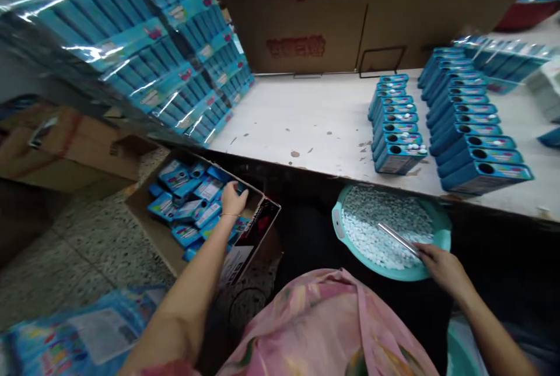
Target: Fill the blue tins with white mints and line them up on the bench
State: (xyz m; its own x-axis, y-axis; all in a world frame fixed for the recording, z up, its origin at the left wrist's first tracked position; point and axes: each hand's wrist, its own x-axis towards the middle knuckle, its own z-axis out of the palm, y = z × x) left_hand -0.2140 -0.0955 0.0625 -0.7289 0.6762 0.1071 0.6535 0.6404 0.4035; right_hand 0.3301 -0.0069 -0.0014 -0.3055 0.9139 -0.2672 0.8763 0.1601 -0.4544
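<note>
My left hand (234, 200) reaches into an open cardboard box (153, 236) at the left, its fingers curled around a small blue carton, of which only a dark blue bit shows. Many more blue cartons (188, 210) lie loosely jumbled in that box. Over a teal basin (389, 273) at the right, my right hand (441, 268) is closed on a slim metal tube (398, 239). Small white pellets (376, 248) fill the basin, and the tube's far end is above or touching them; which, I cannot tell.
On the white table (284, 125) stand two rows of blue cartons (396, 125) with round dark holes; white pellets lie on some tops in the nearer row. Plastic-wrapped carton stacks (144, 44) rise at the left. A large cardboard panel (306, 14) stands behind; a blue package (96, 329) lies lower left.
</note>
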